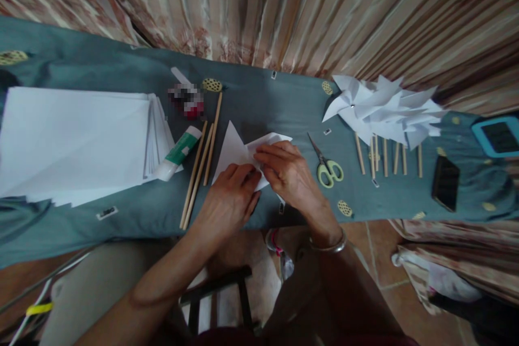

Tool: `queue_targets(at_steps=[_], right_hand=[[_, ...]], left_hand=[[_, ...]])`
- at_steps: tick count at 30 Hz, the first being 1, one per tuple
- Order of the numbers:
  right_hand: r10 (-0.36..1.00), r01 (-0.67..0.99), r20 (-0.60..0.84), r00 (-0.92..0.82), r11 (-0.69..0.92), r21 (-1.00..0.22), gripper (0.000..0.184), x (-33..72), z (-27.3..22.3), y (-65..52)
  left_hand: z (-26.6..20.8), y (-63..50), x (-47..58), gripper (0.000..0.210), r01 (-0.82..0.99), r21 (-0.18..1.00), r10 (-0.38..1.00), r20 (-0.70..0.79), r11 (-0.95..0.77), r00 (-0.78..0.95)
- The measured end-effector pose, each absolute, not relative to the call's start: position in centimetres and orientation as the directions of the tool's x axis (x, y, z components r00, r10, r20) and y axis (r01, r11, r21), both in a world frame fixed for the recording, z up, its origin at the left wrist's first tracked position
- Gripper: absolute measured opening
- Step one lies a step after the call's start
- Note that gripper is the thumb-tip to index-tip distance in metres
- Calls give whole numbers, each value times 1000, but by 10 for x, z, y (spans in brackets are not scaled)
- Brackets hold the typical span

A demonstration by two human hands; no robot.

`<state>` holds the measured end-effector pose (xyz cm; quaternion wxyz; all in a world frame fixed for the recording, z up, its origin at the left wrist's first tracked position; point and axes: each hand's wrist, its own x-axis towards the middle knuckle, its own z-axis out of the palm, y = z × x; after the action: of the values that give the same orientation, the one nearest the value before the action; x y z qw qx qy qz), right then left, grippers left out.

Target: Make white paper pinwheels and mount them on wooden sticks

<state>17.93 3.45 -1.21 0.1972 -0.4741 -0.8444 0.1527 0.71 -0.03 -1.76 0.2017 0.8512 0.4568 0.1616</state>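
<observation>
Both hands are on a white paper pinwheel [230, 147] at the middle of the table, its cut corners pointing outward. My left hand [233, 194] closes its fingers on the paper's near left part. From the right, my right hand [286, 173] pinches the paper close to its centre, fingertips almost meeting those of the left. The exact folds under the fingers are hidden. Several wooden sticks [197, 175] lie just left of the paper. Scissors with light green handles [325, 166] rest to the right of my right hand.
A stack of white paper [77, 140] lies at the left, with a green and white glue stick [178, 152] against it. Behind is a blurred red item [190, 101]. Finished pinwheels on sticks [385, 108], a black phone [445, 183] and a blue-framed device [497, 137] are at the right.
</observation>
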Motion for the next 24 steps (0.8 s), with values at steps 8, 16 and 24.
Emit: queue_targets(at_steps=[8, 16, 24], right_hand=[[889, 748, 156, -431, 448, -489, 38, 176, -5, 34], [895, 727, 146, -422, 430, -536, 41, 176, -7, 35], [903, 704, 182, -390, 420, -572, 35, 176, -9, 42]], left_hand=[[-17, 0, 7, 27, 707, 505, 841, 74, -495, 536], [-22, -1, 7, 28, 694, 505, 840, 125, -512, 528], [-20, 0, 8, 27, 705, 461, 824, 115, -539, 555]])
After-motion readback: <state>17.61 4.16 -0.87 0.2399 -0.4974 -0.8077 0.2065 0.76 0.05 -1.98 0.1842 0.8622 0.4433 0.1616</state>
